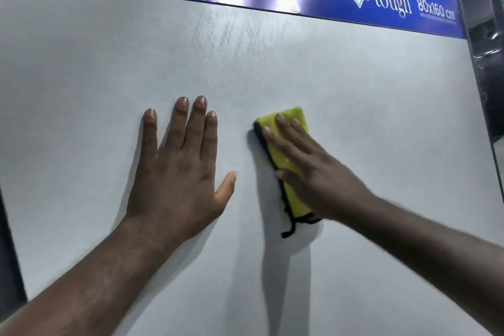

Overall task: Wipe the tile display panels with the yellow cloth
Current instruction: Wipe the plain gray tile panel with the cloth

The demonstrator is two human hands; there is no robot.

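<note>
Wiping seems partway: streaks (pixel 218 33) show near the tile panel's (pixel 381 117) top edge. Flat right hand (pixel 313 169) presses yellow cloth (pixel 283 150) mid-panel; left hand (pixel 180 172) rests spread flat.

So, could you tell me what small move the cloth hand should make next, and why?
Probably slide the right hand and yellow cloth upward across the panel: streaky marks show near its top, above the cloth, while the left hand braces flat beside it.

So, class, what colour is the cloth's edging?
Black edging on the yellow cloth, head view.
</note>
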